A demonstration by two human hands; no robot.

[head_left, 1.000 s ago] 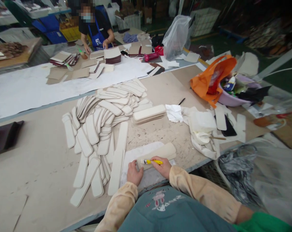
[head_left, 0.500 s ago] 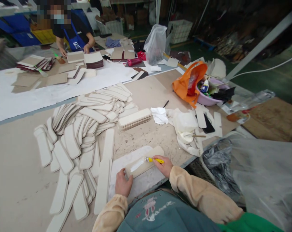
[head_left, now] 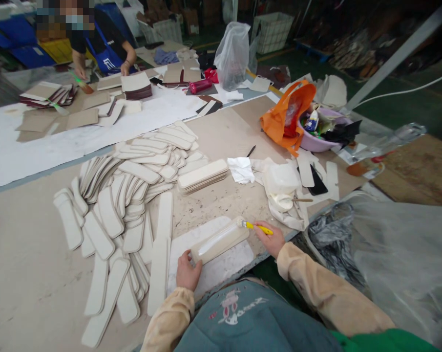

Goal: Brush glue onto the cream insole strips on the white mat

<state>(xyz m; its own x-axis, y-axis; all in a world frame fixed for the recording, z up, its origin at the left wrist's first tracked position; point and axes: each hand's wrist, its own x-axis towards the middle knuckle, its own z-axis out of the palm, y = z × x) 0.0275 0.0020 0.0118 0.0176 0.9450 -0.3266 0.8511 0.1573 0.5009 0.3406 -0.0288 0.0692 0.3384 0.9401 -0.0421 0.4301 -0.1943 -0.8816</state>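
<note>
A beige strip with rounded corners [head_left: 226,246] lies on a white sheet [head_left: 239,256] at the table's near edge, a wet white streak along its length. My left hand [head_left: 188,272] grips its left end, thumb on the near side and fingers on the far side. In my right hand [head_left: 272,239] is a yellow-handled brush [head_left: 259,227], its bristles touching the strip's far right end. Left of the sheet spreads a big loose pile of similar strips [head_left: 105,210]. Beyond it sits a neat stack of strips [head_left: 203,177].
A white tub [head_left: 281,178] with cloth and a stick stands to the right. Behind it are an orange bag [head_left: 287,120] and a purple basin [head_left: 318,142] of odds and ends. Across the table a co-worker [head_left: 103,41] handles stacked panels. Plastic sheeting [head_left: 400,254] hangs at right.
The brush in my right hand has moved right along the strip to its far end, and the white streak has grown longer. My left hand stays at the left end.
</note>
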